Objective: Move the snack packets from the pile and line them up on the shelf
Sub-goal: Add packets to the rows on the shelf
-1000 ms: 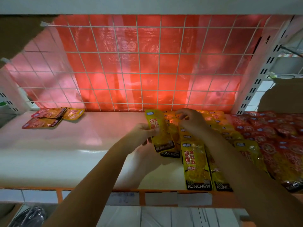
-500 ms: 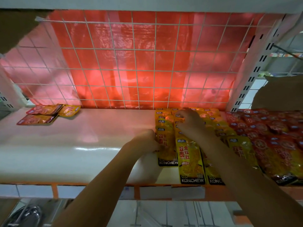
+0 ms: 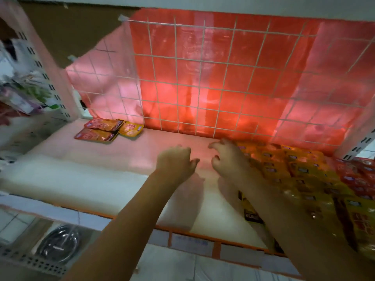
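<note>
Rows of yellow snack packets point(image 3: 300, 171) lie lined up on the right part of the white shelf point(image 3: 113, 179), with red packets point(image 3: 361, 179) further right. A small pile of red and yellow packets point(image 3: 105, 131) lies at the back left. My left hand point(image 3: 174, 161) and my right hand point(image 3: 227, 157) hover side by side over the bare shelf, just left of the yellow rows. Both hold nothing and their fingers hang loosely curled. The frame is blurred by motion.
A white wire grid point(image 3: 203, 78) backed by red plastic closes the back of the shelf. Perforated white uprights stand at the left point(image 3: 46, 78) and right point(image 3: 357, 147). An orange price strip point(image 3: 192, 238) runs along the front edge. A lower shelf holds a dark coiled thing point(image 3: 58, 242).
Both hands have let go of the yellow packets and moved left, off the rows. The camera has swung left, so the packets now sit at the right of the frame.
</note>
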A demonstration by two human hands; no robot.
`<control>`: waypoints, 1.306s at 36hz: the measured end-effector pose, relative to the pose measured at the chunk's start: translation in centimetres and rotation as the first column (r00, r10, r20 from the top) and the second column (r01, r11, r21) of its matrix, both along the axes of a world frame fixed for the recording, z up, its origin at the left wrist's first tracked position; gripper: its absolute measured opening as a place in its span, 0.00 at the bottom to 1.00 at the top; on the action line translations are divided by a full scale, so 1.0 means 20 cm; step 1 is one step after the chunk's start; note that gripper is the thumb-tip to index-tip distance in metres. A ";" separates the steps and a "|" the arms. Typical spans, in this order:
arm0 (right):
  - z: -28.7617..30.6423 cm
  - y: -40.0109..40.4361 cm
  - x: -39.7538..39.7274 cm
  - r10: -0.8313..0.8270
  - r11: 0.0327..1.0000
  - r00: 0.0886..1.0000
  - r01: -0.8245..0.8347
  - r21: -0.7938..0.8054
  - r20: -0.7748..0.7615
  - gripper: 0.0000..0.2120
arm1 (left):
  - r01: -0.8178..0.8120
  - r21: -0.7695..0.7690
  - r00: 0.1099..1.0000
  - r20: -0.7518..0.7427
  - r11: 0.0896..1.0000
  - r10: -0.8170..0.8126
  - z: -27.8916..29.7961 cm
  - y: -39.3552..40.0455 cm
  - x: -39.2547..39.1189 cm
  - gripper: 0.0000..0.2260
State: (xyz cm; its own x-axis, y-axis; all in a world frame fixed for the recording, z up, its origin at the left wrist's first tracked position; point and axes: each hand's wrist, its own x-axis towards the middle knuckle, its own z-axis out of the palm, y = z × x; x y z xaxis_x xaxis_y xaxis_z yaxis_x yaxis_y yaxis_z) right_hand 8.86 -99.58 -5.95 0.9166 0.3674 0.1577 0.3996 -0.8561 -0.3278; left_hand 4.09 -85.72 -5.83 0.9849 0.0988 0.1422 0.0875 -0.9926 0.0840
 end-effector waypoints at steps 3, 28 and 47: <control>-0.05 0.21 0.02 0.075 0.997 0.997 -0.076 -0.030 -0.024 0.22 | -0.066 0.018 0.998 0.000 0.998 0.066 -0.01 0.22 -0.02 0.18; -0.16 1.41 0.38 0.020 0.996 1.000 -0.020 0.082 0.001 0.11 | -0.486 -0.221 0.872 -0.067 0.845 0.484 -0.20 1.55 0.21 0.42; -0.17 1.29 0.21 -0.112 0.994 0.924 0.104 -0.043 -0.365 0.26 | -0.425 -0.220 0.897 -0.231 0.878 0.377 -0.16 1.49 0.10 0.41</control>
State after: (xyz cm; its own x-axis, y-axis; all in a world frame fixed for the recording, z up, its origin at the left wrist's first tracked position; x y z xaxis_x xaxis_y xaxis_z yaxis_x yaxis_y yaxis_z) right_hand 13.07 -73.83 -9.39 0.9432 0.2624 -0.2036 0.1601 -0.8964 -0.4134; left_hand 6.13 -55.88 -9.13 0.8586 0.4996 -0.1145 0.5106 -0.8137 0.2778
